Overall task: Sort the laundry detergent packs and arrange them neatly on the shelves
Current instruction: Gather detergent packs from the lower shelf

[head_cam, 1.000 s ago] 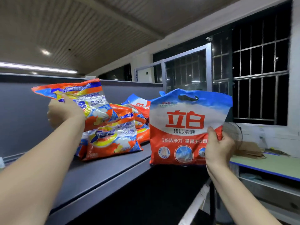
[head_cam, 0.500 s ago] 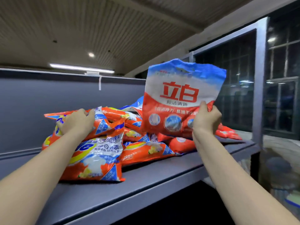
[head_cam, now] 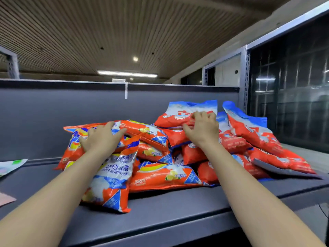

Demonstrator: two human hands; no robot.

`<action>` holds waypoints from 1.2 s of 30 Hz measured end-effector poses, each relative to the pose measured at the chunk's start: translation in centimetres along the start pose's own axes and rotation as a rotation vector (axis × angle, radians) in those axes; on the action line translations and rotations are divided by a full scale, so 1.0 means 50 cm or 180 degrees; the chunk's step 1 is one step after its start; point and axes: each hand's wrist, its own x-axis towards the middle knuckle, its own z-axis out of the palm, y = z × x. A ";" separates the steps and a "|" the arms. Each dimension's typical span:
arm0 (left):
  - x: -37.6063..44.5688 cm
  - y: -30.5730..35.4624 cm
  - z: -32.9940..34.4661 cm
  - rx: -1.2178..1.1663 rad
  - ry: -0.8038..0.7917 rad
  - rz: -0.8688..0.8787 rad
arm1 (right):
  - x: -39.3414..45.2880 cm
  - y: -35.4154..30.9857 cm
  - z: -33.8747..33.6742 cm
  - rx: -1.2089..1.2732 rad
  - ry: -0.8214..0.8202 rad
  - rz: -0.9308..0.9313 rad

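Left hand, fingers spread, presses an orange pack; right hand fingers curl on a blue-topped pack lying lengthwise toward the shelf back.

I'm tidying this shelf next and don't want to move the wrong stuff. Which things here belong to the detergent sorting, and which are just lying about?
Belongs to the job:
- orange detergent packs, left hand on top
- red-and-blue detergent packs, right hand on the top one
- grey shelf

Just lying about:
- pale green-printed packet, far left
- pink sheet
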 end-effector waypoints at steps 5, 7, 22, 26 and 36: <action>-0.016 0.011 0.003 0.0161 -0.0015 -0.0169 | -0.025 0.036 -0.008 -0.0028 -0.0340 -0.0052; -0.028 0.014 0.000 -0.0030 -0.0058 -0.0191 | -0.037 0.030 -0.012 0.0082 -0.0387 -0.0097; -0.222 -0.021 -0.105 -0.0988 0.0485 0.0070 | -0.226 -0.092 -0.110 0.1925 -0.0465 -0.0270; -0.289 -0.072 -0.148 -0.0980 0.0567 0.0162 | -0.311 -0.139 -0.142 0.2303 -0.0695 -0.0404; -0.433 -0.331 -0.273 -0.0745 0.0737 0.0050 | -0.496 -0.347 -0.198 0.2670 -0.1081 -0.1008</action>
